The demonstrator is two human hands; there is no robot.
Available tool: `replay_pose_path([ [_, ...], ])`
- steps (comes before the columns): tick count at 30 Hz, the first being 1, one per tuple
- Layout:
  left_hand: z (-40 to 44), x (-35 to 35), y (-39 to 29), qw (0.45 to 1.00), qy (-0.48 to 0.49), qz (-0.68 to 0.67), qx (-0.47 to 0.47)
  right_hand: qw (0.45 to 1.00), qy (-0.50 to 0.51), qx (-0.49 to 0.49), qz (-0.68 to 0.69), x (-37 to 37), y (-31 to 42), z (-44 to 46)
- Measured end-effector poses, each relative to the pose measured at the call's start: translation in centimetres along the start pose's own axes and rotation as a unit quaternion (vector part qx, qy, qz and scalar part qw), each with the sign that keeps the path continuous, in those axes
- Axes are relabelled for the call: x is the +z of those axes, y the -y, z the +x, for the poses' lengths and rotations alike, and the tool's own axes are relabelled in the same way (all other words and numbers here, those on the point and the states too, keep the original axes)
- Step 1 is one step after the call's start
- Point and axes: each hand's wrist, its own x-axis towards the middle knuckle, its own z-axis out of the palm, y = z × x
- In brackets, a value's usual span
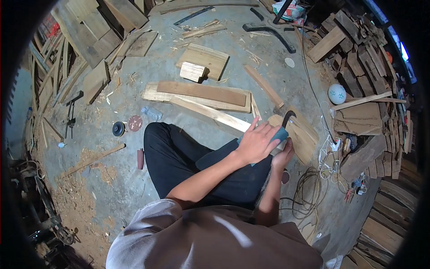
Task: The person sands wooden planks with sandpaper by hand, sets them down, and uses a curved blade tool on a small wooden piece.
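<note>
My left hand [256, 144] is closed over a teal sheet [281, 134] that looks like sandpaper, its back turned up and one finger raised. Just below and to the right, my right hand [283, 156] has its fingers curled up under the same bundle. What it grips is mostly hidden by the sheet. A dark curved piece [289, 117] sticks out above the sheet; I cannot tell what it belongs to. Both hands are over my bent leg [233, 184]. Beyond them a flat wooden board [304, 139] lies on the floor.
Planks [201, 92] and a squared wood block [192, 71] lie ahead. A sanding disc [135, 123] and a round black pad [118, 128] are at left. Coiled cable [309, 193], a white ball [337, 94] and stacked timber [363, 67] are at right. Shavings cover the left floor.
</note>
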Motion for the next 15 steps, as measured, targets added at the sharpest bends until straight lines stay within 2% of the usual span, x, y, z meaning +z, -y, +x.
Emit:
replay_pose_path([
  [3,-0.8,-0.5,2.2,1.0,-0.012,0.001,-0.025,0.999,0.027,-0.015,-0.034,-0.6,-0.1,-0.2],
  [7,-2.0,-2.8,6.4,0.996,0.0,0.015,-0.088,0.997,0.006,-0.033,-0.076,0.2,1.1,-0.6],
  [12,-4.4,-4.6,15.5,0.983,0.012,0.09,-0.163,0.996,0.05,-0.02,-0.065,-0.4,1.4,-0.5],
  [15,-6.1,-6.0,20.9,0.959,0.023,0.191,-0.209,0.996,0.051,-0.061,-0.042,-0.4,0.6,-0.4],
])
